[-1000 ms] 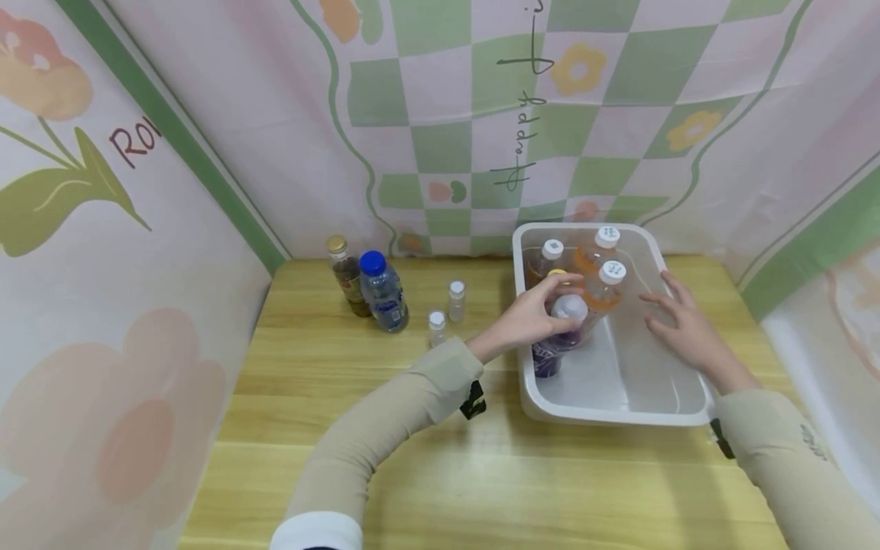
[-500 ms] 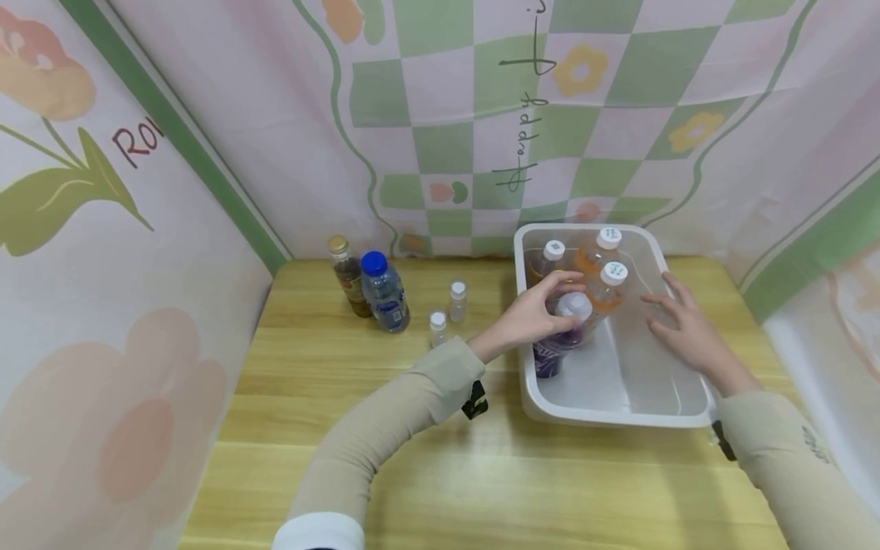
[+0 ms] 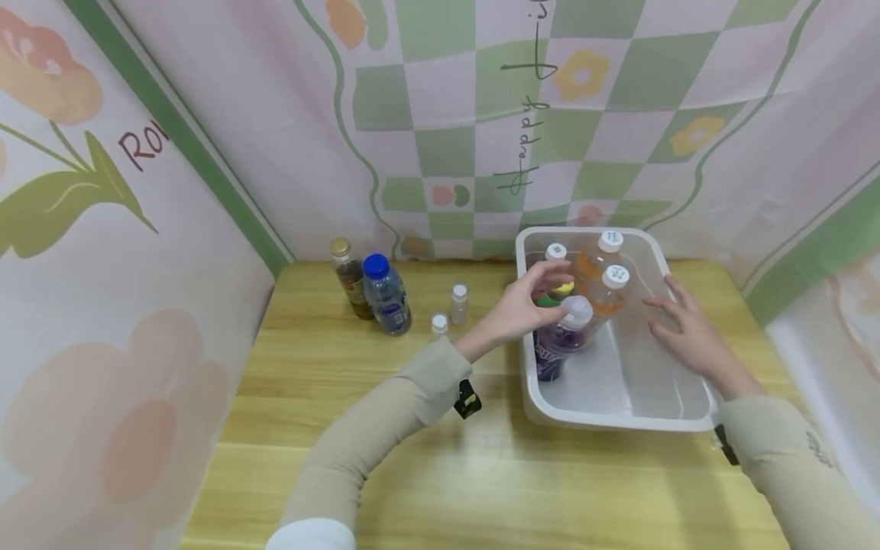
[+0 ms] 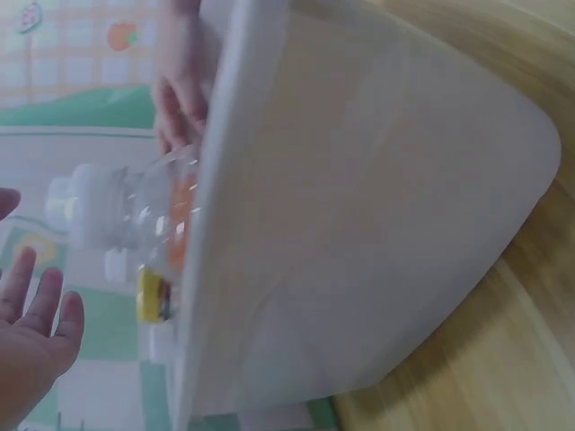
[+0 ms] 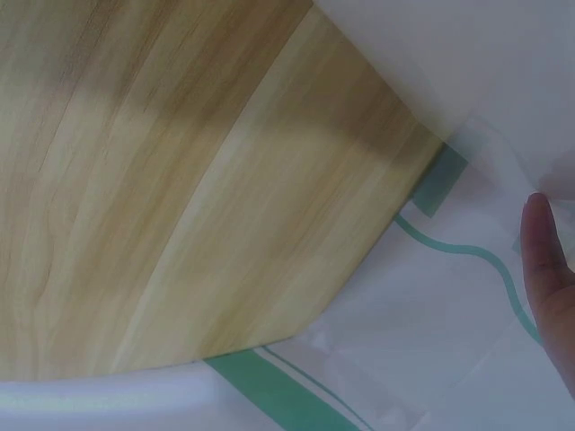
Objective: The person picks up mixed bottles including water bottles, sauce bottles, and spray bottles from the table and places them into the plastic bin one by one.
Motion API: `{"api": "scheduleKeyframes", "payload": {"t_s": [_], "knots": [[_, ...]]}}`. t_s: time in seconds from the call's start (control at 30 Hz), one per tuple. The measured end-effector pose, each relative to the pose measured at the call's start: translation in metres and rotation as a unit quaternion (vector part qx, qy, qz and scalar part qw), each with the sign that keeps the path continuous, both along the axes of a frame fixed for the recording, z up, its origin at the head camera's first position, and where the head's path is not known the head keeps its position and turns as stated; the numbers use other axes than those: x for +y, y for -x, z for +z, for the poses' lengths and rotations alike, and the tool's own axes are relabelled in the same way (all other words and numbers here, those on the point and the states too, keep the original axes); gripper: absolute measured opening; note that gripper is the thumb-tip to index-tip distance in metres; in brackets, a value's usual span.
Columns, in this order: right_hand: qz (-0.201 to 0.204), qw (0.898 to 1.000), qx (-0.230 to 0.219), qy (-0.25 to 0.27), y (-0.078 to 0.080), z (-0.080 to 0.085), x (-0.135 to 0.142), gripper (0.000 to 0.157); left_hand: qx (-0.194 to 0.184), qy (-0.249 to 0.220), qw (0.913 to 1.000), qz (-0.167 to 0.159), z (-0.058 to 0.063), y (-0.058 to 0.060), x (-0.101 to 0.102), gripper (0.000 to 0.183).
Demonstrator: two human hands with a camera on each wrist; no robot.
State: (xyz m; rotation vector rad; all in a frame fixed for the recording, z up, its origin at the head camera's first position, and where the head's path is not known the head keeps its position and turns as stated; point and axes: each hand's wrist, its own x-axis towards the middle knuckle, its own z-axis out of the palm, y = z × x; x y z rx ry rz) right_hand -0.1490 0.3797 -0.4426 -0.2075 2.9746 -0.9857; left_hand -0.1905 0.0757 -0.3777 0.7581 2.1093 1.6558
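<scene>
While my left hand (image 3: 517,307) is hovering just beside the purple-labelled plastic bottle (image 3: 558,353) with a translucent domed cap, its thumb and fingers are standing loosely apart, holding nothing. That bottle is standing inside the white rectangular plastic bin (image 3: 619,422), near the left wall, perhaps bracing against its neighbours. My right hand (image 3: 690,340) is hanging spread and empty by the right rim; whether it is touching, I cannot tell. Open floor is showing right of the bottles; left rim and two white-capped, orange-banded clear bottles (image 3: 606,299) are hemming my left fingers.
</scene>
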Motion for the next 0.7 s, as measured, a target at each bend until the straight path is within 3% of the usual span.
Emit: {"api": "scheduleKeyframes", "payload": {"t_s": [0.23,0.7], "knots": [[0.001,1.000,0.001,0.001,-0.002,-0.001,0.001,0.042,0.010,-0.037,0.9991,0.016,0.013,0.007,-0.017,0.065],[0.002,1.000,0.003,-0.002,-0.002,0.000,0.000,0.042,0.048,-0.074,0.9909,0.102,0.034,0.022,-0.072,0.066]]}}
